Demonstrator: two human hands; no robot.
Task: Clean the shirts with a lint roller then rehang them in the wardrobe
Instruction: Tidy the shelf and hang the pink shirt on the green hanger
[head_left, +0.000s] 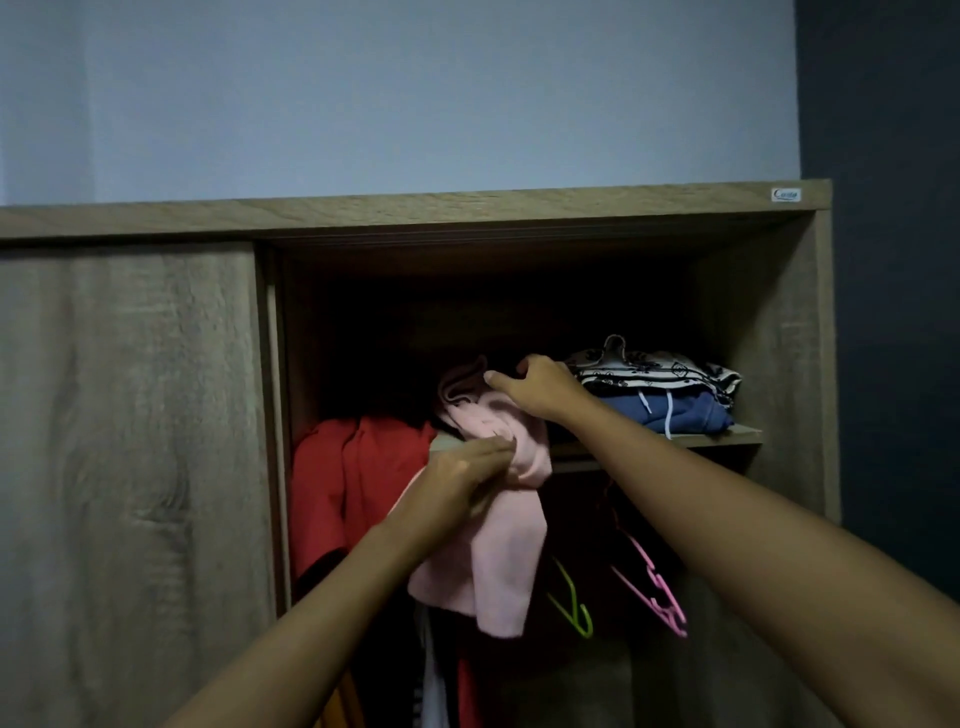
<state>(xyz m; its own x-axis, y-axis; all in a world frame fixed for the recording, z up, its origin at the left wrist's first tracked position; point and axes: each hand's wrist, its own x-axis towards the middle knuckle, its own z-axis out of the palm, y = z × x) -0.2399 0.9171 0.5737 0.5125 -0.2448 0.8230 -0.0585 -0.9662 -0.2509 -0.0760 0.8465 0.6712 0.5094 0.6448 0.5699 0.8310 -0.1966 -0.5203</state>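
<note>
The soft pale-pink fabric shirt lies half on the grey-brown wooden shelf of the open wood-grain wardrobe, its upper part bunched on the board and the rest spilling over the front edge toward 6 o'clock. The left hand has its fingers pressed together, pinching a fold of the shirt right at the shelf lip. The right hand sits at 1 o'clock from it, fingers curled down onto the top of the bunch; whether it truly clamps cloth I cannot tell.

The risk, as I judge it: a pull toward 6 o'clock could drag the shirt across the folded navy-blue drawstring hoodie and the black-and-white patterned garment stacked at 3 o'clock of the right hand, toppling them. The hanging tail could also snag the lime-green plastic hanger or pink plastic hanger below, or brush the red cloth draped at 9 o'clock.
</note>
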